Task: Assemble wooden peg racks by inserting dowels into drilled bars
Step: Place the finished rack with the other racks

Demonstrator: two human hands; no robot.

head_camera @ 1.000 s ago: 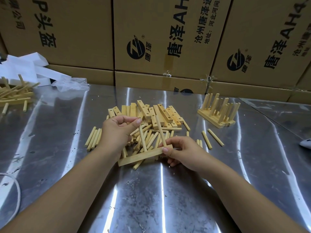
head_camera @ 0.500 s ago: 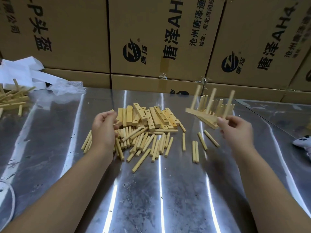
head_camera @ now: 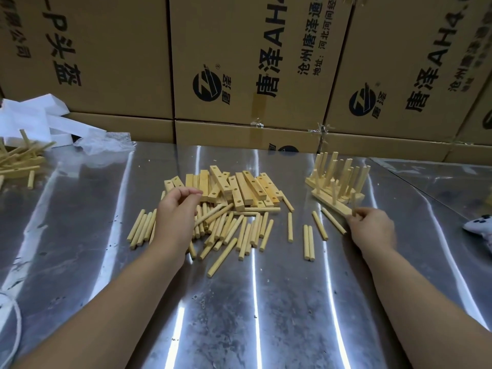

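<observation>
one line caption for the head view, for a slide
Right hand holds a peg rack; left hand hovers over loose dowels and drilled bars.

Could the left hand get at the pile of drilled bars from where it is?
Probably yes. The left hand hovers above the loose dowels, right at the near edge of the bars, and seems to hold nothing. Nothing lies between them; the right hand is away at the rack.
</observation>
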